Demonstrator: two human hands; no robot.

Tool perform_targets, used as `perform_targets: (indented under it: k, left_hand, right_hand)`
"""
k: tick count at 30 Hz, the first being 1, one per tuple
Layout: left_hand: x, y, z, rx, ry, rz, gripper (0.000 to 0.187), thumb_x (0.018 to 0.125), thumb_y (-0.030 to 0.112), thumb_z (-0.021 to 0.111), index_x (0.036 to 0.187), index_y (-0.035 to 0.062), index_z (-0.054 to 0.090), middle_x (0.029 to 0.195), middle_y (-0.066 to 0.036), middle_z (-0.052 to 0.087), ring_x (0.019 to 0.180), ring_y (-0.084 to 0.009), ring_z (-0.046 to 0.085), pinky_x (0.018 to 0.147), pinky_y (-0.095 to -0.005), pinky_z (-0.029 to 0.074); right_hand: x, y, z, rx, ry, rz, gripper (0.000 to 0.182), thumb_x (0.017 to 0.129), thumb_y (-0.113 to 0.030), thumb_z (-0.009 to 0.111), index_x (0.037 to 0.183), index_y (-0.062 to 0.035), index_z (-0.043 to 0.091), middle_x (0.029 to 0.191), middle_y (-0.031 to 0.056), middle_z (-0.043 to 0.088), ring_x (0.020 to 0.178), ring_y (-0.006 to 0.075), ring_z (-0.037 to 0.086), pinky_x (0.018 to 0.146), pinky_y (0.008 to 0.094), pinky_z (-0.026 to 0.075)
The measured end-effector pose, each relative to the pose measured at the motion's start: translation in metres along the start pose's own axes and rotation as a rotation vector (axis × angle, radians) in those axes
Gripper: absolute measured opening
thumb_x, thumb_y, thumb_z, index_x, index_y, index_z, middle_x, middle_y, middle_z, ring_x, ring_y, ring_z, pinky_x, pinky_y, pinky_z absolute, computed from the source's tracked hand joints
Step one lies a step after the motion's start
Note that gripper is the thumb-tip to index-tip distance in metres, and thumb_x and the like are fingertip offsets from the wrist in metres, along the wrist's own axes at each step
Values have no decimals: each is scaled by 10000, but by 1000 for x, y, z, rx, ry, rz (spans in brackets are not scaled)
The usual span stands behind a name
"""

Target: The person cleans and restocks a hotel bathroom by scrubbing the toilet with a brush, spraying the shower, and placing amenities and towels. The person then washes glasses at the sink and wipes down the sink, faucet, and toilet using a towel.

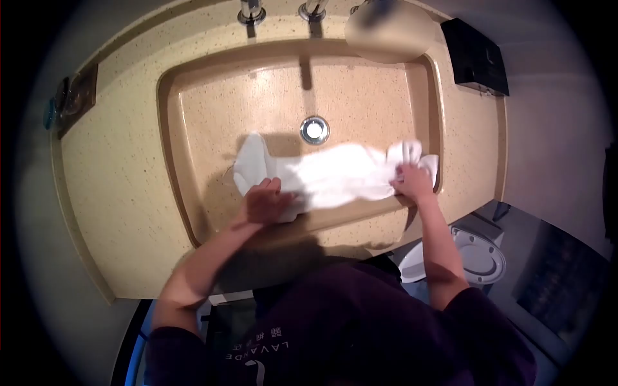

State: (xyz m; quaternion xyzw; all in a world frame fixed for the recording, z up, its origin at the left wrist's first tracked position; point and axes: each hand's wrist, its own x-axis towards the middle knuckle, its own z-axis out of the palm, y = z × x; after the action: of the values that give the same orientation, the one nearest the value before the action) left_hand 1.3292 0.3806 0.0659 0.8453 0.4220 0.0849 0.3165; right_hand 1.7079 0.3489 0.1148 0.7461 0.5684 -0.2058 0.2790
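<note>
A white towel [341, 174] is stretched lengthwise across the near half of a speckled beige sink [238, 83]. Its left end spreads out in a loose flap, and the right end is bunched into folds. My left hand [264, 202] grips the towel near that flap, with the fingers curled over the cloth. At the other end, my right hand [415, 182] has its fingers closed on the bunched part, close to the sink's right wall. The round metal drain [315, 130] shows just beyond the towel.
Two chrome fittings [251, 13] stand behind the basin. A black box [475, 58] sits at the counter's back right, and a dark tray [78, 100] with small items lies at the left edge. Below right is a white toilet [477, 258].
</note>
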Motion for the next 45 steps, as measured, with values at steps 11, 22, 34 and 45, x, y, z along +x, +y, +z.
perform_targets:
  k: [11, 22, 34, 45]
  left_hand:
    - [-55, -42, -25, -79, -436, -184, 268, 877, 311, 470, 1027, 109, 564, 904, -195, 607, 759, -366, 614, 673, -458, 502]
    - [-118, 22, -136, -839, 1021, -629, 399, 890, -29, 373, 1285, 3, 328, 1176, -126, 479, 1013, -151, 520, 837, -255, 420]
    - [-117, -48, -129, 349, 762, -742, 470, 862, 180, 506, 1289, 32, 376, 1352, -205, 290, 1268, -359, 288, 1048, -505, 215]
    - [-102, -31, -120, 382, 751, -864, 490, 833, 214, 527, 1296, 122, 397, 1386, -170, 270, 1319, -330, 231, 1046, -566, 183]
  right_hand:
    - [-18, -206, -29, -41, -199, -586, 195, 780, -229, 614, 815, -49, 677, 863, 127, 669, 841, 256, 649, 705, 361, 516]
    - [40, -383, -88, 194, 374, -856, 874, 718, -492, 625, 1411, -115, 248, 1464, 173, 172, 1356, 378, 115, 1063, 565, 148]
    - [-29, -174, -4, 175, 211, -1325, 485, 673, -181, 658, 1147, -232, 571, 1217, 8, 500, 1191, 250, 403, 942, 440, 366]
    - [-25, -19, -144, 1552, 492, -589, 518, 787, -51, 516, 1289, -4, 395, 1261, 76, 440, 1145, 174, 449, 961, 276, 354]
